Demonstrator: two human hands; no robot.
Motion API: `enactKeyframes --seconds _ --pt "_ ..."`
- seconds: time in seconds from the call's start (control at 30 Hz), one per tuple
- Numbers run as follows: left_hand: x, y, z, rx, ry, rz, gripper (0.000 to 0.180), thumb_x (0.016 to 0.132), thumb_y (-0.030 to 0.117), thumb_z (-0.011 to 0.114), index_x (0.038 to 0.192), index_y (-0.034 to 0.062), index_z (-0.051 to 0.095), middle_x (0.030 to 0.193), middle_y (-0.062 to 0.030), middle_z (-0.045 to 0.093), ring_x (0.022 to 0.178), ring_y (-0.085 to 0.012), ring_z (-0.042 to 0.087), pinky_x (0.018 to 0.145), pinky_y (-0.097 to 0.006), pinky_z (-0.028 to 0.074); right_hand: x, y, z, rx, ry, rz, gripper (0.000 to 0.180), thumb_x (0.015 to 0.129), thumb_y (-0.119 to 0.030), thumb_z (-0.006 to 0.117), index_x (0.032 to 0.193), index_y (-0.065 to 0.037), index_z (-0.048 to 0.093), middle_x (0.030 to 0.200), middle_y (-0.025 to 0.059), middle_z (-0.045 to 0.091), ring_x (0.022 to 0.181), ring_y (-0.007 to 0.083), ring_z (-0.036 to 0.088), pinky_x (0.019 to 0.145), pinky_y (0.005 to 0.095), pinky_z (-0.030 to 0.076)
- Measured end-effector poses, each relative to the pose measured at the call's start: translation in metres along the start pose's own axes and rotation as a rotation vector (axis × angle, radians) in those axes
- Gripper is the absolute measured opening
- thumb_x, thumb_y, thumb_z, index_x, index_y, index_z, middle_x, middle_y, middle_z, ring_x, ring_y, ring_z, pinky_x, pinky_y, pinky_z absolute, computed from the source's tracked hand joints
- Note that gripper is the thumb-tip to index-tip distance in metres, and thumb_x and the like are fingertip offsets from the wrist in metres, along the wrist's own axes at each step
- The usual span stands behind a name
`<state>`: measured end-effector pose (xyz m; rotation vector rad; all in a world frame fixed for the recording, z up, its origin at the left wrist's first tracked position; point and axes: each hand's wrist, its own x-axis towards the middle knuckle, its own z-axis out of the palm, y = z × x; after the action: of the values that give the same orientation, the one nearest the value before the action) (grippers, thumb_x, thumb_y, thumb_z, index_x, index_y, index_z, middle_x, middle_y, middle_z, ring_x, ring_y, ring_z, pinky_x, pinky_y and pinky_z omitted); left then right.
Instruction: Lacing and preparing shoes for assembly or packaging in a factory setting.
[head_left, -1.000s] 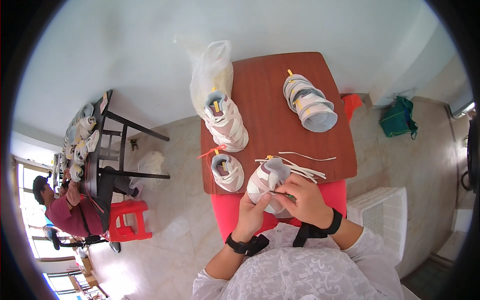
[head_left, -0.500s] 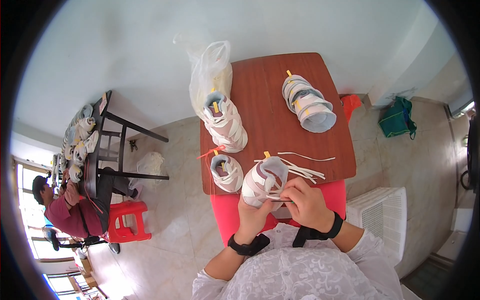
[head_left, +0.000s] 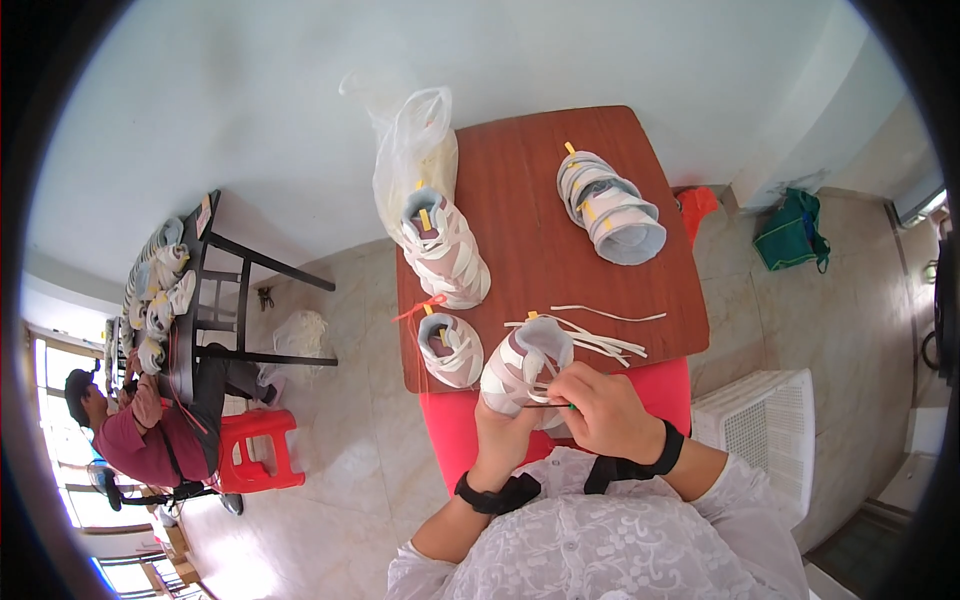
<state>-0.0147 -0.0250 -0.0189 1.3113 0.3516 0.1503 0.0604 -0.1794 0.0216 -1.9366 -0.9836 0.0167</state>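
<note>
Right hand and thin tool shifted left since earlier frame; tool now crosses near side of shoe upper, so work appears centred there
Right fingers closed on tool; left hand grips shoe upper at near edge of tabletop

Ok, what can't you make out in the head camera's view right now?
Left hand: most fingers hidden in the head view, behind the shoe upper.
Thin tool: its grip mostly covered by the right hand, head view.
Plastic bag: contents obscured by its cloudy folds, head view.
</note>
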Motion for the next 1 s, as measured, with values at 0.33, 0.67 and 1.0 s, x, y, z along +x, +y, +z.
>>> enactKeyframes --seconds 0.33,0.67,1.0 --pt "0.0 0.009 -0.003 -0.111 -0.112 -0.091 0.032 0.086 -0.001 0.066 0.117 0.0009 0.059 0.108 -0.0049 0.066 0.097 -0.0113 0.062 0.084 -0.028 0.051 0.013 0.005 -0.007 0.078 0.047 0.189 0.012 0.077 -0.014 0.07 0.087 -0.008 0.068 0.086 0.0064 0.058 0.071 0.0242 0.061 0.06 0.0364 0.049" --pt "-0.002 0.004 -0.011 -0.029 -0.23 -0.089 0.027 0.092 0.008 0.064 0.117 0.0018 0.062 0.109 -0.003 0.066 0.097 -0.0109 0.06 0.084 -0.028 0.05 0.02 0.012 -0.012 0.14 -0.117 0.175 0.017 0.074 -0.01 0.068 0.09 -0.005 0.069 0.085 0.0102 0.058 0.078 0.0284 0.061 0.066 0.0376 0.048" --pt "-0.005 0.003 -0.01 -0.026 -0.192 -0.042 0.026 0.093 0.009 0.063 0.117 0.0006 0.062 0.11 -0.0037 0.066 0.098 -0.0104 0.059 0.085 -0.028 0.05 0.017 0.003 -0.008 0.011 -0.036 0.186 0.014 0.073 -0.011 0.069 0.085 -0.004 0.064 0.085 0.0092 0.055 0.071 0.0292 0.06 0.06 0.0395 0.049"
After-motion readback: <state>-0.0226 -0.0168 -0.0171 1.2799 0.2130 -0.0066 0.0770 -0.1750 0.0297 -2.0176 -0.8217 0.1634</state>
